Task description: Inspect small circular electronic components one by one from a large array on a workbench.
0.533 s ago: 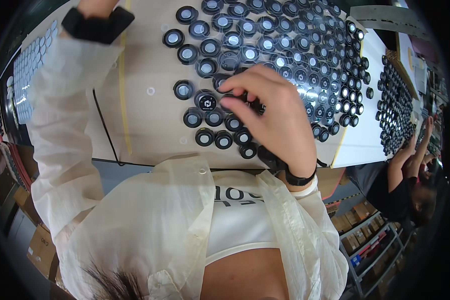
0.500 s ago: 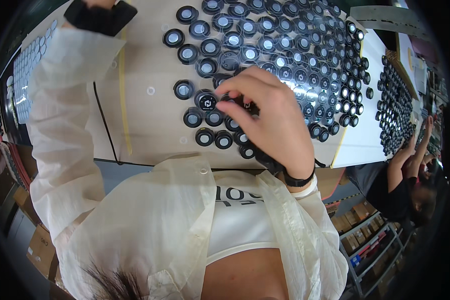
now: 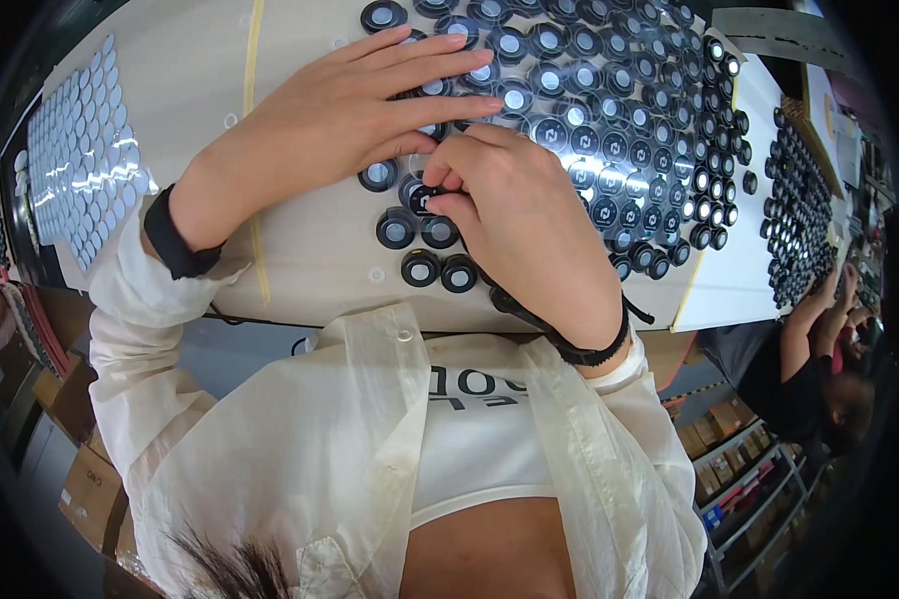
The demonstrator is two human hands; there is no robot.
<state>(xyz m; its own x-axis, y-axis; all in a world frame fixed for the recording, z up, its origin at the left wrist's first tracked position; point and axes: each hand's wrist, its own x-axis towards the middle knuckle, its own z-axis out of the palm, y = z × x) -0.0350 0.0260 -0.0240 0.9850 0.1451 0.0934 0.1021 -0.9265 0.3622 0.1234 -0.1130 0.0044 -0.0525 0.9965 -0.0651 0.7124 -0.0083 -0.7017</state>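
Observation:
My left hand (image 3: 340,118) lies palm down with its fingers spread over the near left part of a crowd of round black pieces (image 3: 510,43). Its thumb comes close to my right hand (image 3: 534,215). The right fingertips are closed in a pinch beside a black disc with a white mark (image 3: 422,196); what they grip, if anything, is too small to make out. Most of the round pieces have a pale grey centre, and some show the white mark. Clear, shiny film (image 3: 584,172) covers many of them. My hands hide several pieces.
A sheet of pale round discs (image 3: 90,150) lies at the far left. Yellow tape lines (image 3: 255,240) cross the beige tabletop (image 3: 310,280). More black pieces (image 3: 797,215) stand on a white surface at the right, where another person's arms (image 3: 809,309) reach in.
My left hand has come down from the upper left and now rests over the pieces beside my right hand. The right hand has barely shifted and still pinches near the marked disc.

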